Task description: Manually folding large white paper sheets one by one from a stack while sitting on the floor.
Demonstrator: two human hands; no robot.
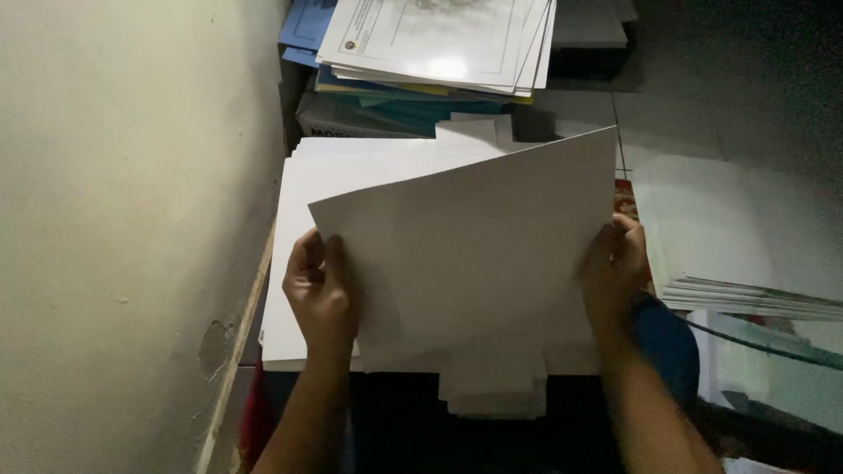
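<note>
**Ana:** Head view, looking down: both hands hold one blank white sheet [474, 246] above a stack of white paper [303, 263]. The left hand [320, 294] pinches the sheet's left edge, thumb on top and the other fingers curled underneath. The right hand [615, 268] clamps the right edge, fingers wrapped over it.

**Ben:** How would you expect it to handle?

**Ana:** Light, I'd judge, and thin. It looks a bit stiffer than ordinary paper, more like thin card, since it spans between the hands without sagging much (the dim light makes that hard to be sure of). It should bend or crease easily, and smooth sheets tend to slide over one another. Holding it at two opposite edges, as now, keeps it flat; a one-handed pinch at a corner would probably let it droop.

**Ben:** And how does it lie?

**Ana:** Its long axis runs left to right between the hands. The sheet is turned slightly, so its far right corner rises toward the pile of printed papers and blue folders [439, 53] at the top, with the left side sitting lower. It hovers tilted over the stack, close beside the pale wall [123, 219]. Another pile of sheets [746, 254] lies to the right, well apart.
</note>
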